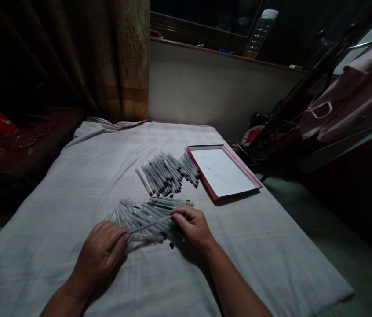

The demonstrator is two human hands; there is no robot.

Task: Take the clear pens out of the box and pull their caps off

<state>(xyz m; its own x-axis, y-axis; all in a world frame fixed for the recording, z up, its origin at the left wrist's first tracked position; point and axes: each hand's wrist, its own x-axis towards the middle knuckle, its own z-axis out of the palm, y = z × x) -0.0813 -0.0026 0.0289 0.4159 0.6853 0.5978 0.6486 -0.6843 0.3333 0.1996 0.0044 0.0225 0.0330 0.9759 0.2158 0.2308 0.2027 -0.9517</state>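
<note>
A slim, clear-barrelled pen stretches between my two hands, just over a loose pile of similar pens. My left hand pinches its left end. On its right end, near the dark tip, my right hand has thumb and fingers closed. Beyond the pile lies a second, neater heap of pens with dark caps toward me. A small black cap rests on the cloth below the right end of the near pile. My fingers hide both ends of the held pen in part.
A shallow box lid with red sides and a white inside lies right of the far heap. The pale checked cloth covers the table. A bottle stands on the window ledge. Pink clothing hangs at the right.
</note>
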